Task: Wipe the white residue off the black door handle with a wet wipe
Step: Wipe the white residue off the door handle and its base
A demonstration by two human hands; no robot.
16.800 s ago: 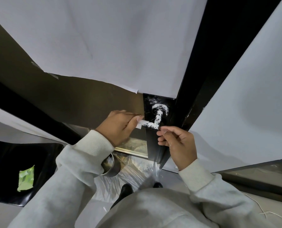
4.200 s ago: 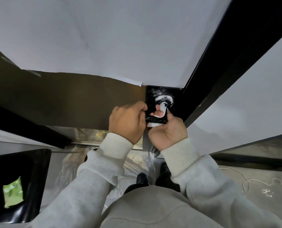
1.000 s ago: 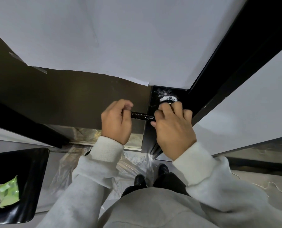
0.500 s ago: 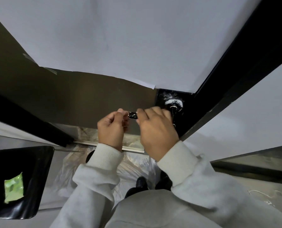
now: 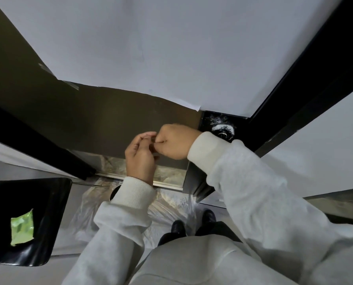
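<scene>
**Head view: both hands bunched together left of the handle's base**

Head camera looks down past my chest at a brown door [image 5: 93,120] with a big white paper sheet [image 5: 151,48] covering its upper part, the sheet's lower edge curling just above my hands. A black door frame [image 5: 307,83] runs diagonally up to the right, with a pale wall to its right. At lower left sits a black tray [image 5: 48,223] with a green packet [image 5: 22,227] lying in it. Crinkled clear plastic sheet [image 5: 171,204] covers the floor by the door's foot, and my two dark shoes [image 5: 177,226] stand on it.

My grey sleeves [image 5: 253,192] come up from the bottom. My right hand [image 5: 174,141] reaches across, fingers curled into a fist that meets my left hand [image 5: 139,156]; the left's fingers are curled too, its tips tucked against the right's knuckles. Both are closed around something between them, but I cannot tell what: the handle's bar and any wipe are hidden by my fingers.

What shows of the door handle [image 5: 223,130] is its round base on the black plate at the door's edge, just right of my right cuff. White residue [image 5: 219,126] rings that base and speckles the plate above it.
</scene>
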